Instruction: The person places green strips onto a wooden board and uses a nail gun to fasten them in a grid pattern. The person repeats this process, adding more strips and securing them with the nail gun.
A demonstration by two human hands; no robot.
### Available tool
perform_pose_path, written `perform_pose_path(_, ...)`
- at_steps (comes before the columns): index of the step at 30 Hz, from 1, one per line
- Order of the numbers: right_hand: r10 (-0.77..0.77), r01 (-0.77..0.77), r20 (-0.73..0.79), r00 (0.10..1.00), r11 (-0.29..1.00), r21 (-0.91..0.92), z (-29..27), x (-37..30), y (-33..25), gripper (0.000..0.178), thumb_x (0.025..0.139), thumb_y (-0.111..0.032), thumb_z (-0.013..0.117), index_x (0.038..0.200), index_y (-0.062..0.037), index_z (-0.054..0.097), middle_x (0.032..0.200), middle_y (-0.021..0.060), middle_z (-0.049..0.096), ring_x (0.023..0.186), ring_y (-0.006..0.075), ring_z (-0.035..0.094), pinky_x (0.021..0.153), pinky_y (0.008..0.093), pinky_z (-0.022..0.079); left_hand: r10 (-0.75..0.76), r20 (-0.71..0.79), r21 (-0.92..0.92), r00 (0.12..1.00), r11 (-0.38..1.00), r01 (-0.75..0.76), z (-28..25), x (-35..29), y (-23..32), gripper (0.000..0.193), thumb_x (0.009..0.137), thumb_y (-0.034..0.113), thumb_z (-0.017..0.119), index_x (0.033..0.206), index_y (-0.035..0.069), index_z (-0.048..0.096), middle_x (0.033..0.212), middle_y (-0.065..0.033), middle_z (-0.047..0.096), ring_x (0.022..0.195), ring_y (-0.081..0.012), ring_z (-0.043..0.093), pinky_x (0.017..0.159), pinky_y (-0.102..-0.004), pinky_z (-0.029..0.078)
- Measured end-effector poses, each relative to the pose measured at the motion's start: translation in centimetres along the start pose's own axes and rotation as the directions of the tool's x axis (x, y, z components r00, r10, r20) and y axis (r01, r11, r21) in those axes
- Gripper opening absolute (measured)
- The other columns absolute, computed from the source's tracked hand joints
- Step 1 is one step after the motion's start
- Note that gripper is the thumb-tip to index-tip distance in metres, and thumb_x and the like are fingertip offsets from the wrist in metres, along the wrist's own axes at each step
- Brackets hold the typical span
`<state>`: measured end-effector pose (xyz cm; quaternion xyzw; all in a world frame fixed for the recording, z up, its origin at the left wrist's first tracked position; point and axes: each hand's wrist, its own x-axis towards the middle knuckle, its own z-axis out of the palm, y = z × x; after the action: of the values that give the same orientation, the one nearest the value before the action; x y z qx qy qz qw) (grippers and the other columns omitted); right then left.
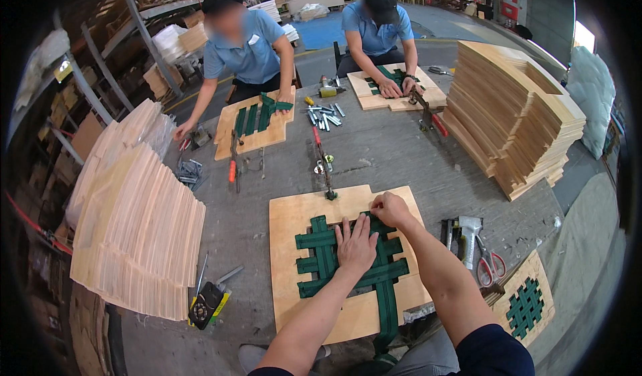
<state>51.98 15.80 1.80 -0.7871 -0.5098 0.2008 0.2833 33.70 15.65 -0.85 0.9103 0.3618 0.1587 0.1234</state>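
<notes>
A light plywood board (287, 225) lies on the workbench in front of me, with dark green webbing straps (321, 245) interlaced over its opening. My left hand (356, 247) is laid flat on the straps, fingers stretched out. At the far side of the weave, my right hand (391, 210) is closed in a pinch on a green webbing strap, its fingertips partly hidden. One long strap (386, 306) runs down over the board's near edge toward my lap. A toggle clamp (328, 175) with a red handle meets the board's far edge.
Stacked plywood panels stand left (144, 232) and right (515, 118). A staple gun (469, 232), red-handled scissors (491, 268) and a woven sample panel (528, 302) lie right; a tape measure (206, 304) lies left. Two co-workers handle similar boards across the bench, near metal staple strips (324, 117).
</notes>
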Motion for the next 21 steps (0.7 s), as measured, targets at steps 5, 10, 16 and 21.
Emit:
perform_pose_path(5,-0.05,0.05,-0.013,0.999,0.999,-0.013,0.2,0.5,0.6,0.021,0.082,-0.022,0.076,0.096,-0.0058,0.078,0.088,0.0137,0.076,0.078,0.0293,0.073,0.073,0.0392,0.057,-0.024,0.039,0.033,0.999,0.999,0.023,-0.5,0.5,0.3,0.057,0.108,0.042,0.043,0.156,0.012,0.043,0.165,-0.0039,0.036,0.153,-0.0436,0.026,0.126,-0.0596,0.013)
perform_pose_path(10,0.023,-0.023,0.004,1.0,0.978,0.206,-2.3,-0.6,2.9,0.024,0.088,-0.022,0.075,0.105,-0.0064,0.076,0.088,0.0105,0.075,0.079,0.0235,0.071,0.071,0.0366,0.057,-0.001,0.1,0.053,0.995,0.999,-0.004,-0.7,1.2,2.4,0.059,0.108,0.046,0.04,0.159,0.017,0.038,0.168,0.001,0.032,0.156,-0.0401,0.02,0.128,-0.0571,0.008)
perform_pose_path(16,0.222,0.001,-0.28,0.934,0.783,0.623,-8.6,-9.3,4.6,0.02,0.099,-0.018,0.068,0.106,0.0003,0.07,0.078,0.0002,0.065,0.067,0.0087,0.059,0.058,0.0261,0.048,-0.06,0.108,0.077,0.992,0.996,0.052,-1.5,0.8,0.0,0.058,0.108,0.045,0.04,0.158,0.016,0.039,0.167,-0.0006,0.032,0.155,-0.0407,0.022,0.127,-0.0585,0.01)
perform_pose_path(21,0.42,-0.403,-0.643,0.64,0.896,0.184,-14.8,-21.4,12.0,0.03,0.09,-0.025,0.073,0.094,0.0041,0.074,0.082,0.0196,0.073,0.073,0.0285,0.072,0.068,0.0405,0.054,-0.037,0.111,0.053,0.993,0.998,0.032,-1.4,0.8,0.5,0.058,0.108,0.047,0.04,0.159,0.018,0.039,0.168,0.0009,0.031,0.156,-0.0396,0.021,0.127,-0.0592,0.009)
